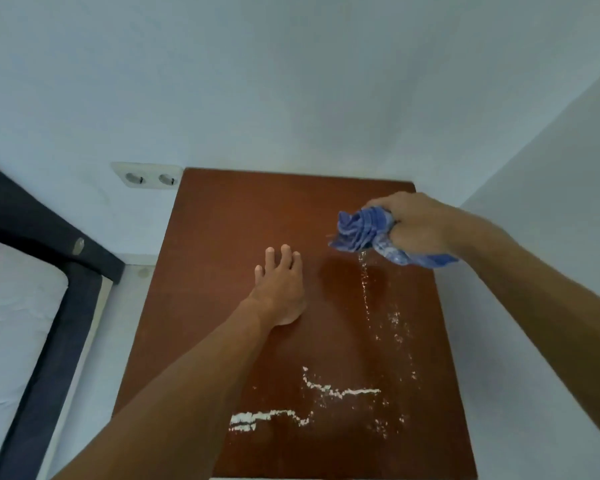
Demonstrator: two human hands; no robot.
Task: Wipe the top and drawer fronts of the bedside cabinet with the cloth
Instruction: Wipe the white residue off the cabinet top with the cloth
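I see the bedside cabinet (222, 220) from above, its red-brown top filling the middle of the view, back edge against the pale wall (291, 81) and right side close to a second wall (551, 150) at the corner. Double wall socket (147, 177) sits on the wall just left of the cabinet's back-left corner. Dark bed frame (49, 306) runs down the left edge, white mattress (11, 323) inside it, a strip of pale floor between bed and cabinet. Nothing stands on the top, no containers in view, and the drawer fronts are out of sight from here.

Left hand (279, 289) lies flat on the top near the centre, palm down, fingers (284, 258) stretched out and slightly spread, holding nothing. Its forearm crosses the front-left part of the top.

Right hand (413, 226) is over the back-right area, fingers curled tight around the cloth (361, 230). Cloth is blue with lighter stripes, bunched into a wad, folds sticking out to the left of the fist and a tail hanging under it. I can't tell if it touches the wood.

A thin trail (364, 289) of wet or white specks runs from under the cloth toward the front. White streaks (343, 391) and scattered flecks cover the front-right part of the top.
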